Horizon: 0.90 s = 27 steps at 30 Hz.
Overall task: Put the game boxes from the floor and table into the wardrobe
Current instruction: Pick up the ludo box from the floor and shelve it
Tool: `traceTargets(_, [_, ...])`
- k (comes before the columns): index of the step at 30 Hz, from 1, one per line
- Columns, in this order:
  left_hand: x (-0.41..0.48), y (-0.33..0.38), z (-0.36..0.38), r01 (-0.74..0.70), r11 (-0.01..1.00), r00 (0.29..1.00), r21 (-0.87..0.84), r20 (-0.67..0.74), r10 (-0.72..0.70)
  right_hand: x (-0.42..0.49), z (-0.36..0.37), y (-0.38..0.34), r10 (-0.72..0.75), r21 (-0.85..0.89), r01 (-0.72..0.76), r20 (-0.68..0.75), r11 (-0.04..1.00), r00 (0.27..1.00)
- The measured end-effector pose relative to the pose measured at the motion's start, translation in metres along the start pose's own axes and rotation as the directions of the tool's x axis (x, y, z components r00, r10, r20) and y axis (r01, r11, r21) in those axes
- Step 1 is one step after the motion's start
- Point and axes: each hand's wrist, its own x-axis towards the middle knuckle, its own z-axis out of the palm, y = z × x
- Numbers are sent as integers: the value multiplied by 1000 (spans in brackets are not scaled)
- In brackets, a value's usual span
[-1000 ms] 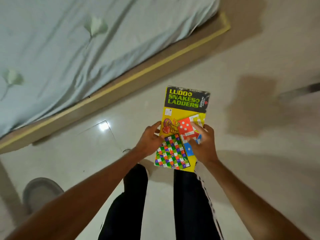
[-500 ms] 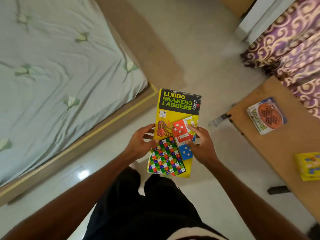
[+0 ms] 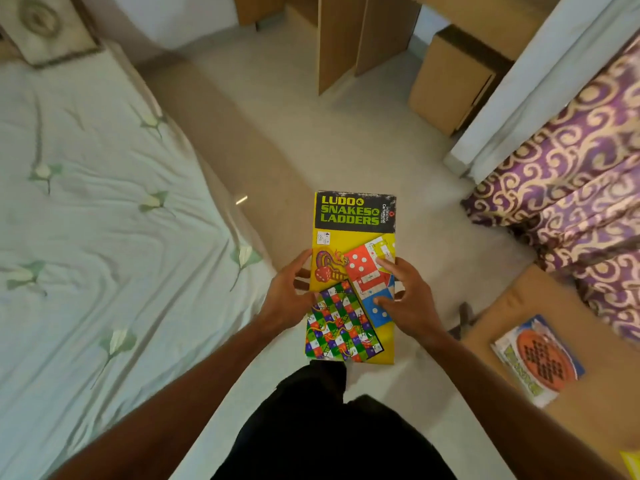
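A yellow Ludo and Snakes & Ladders game box is held flat in front of me, above the floor. My left hand grips its left edge and my right hand grips its right edge with fingers on the lid. A second game box, blue with an orange round board printed on it, lies on the brown table at the right. A yellow box corner shows at the bottom right edge. Open wooden wardrobe doors stand at the top centre.
A bed with a pale green sheet fills the left side. A purple patterned curtain hangs at the right above the table. A brown cabinet stands beside the wardrobe. Beige floor runs between the bed and the wardrobe.
The view has swung up from the floor and bed edge toward the wardrobe. The table and its boxes have come into sight. Both hands keep the same hold on the box.
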Motion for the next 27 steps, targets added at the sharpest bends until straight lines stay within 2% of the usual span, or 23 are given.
traceTargets(7, [150, 67, -43, -73, 997, 993, -33, -96, 69, 173, -44, -59, -141, -49, 141, -2, 989, 990])
traceTargets(15, [324, 91, -117, -90, 995, 973, 38, -210, 96, 387, -24, -103, -239, -44, 246, 120, 968, 964])
traceTargets(21, [463, 114, -188, 6, 996, 963, 92, -267, 19, 557, -10, -165, -278, -17, 289, 223, 957, 934])
traceTargets(27, [589, 144, -271, 58, 996, 923, 62, -383, -30, 719, 9, -233, -304, 36, 308, 297, 951, 905])
